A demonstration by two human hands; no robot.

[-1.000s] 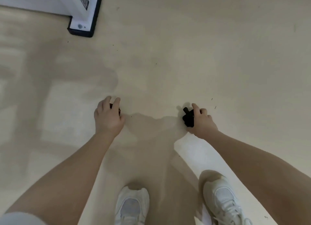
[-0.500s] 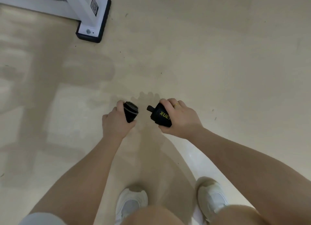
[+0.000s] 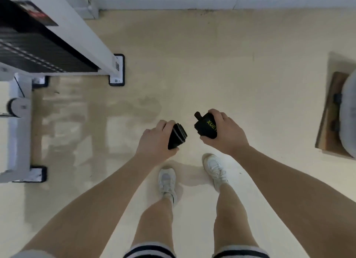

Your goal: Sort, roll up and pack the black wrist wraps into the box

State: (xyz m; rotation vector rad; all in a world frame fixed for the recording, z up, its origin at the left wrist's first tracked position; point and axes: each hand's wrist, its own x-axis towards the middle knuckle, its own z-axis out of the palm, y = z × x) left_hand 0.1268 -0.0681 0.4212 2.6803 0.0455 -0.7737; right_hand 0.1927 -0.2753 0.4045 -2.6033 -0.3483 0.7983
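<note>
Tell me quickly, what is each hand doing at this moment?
Left hand: grips a rolled black wrist wrap.
Right hand: grips a second rolled wrist wrap with yellow lettering.

A pale beige floor (image 3: 212,65) carries everything. On it stand the black-padded feet (image 3: 117,80) of a white machine frame (image 3: 77,30) at left, a wooden board (image 3: 327,126) at right, and two white sneakers (image 3: 167,180) near the middle.
</note>
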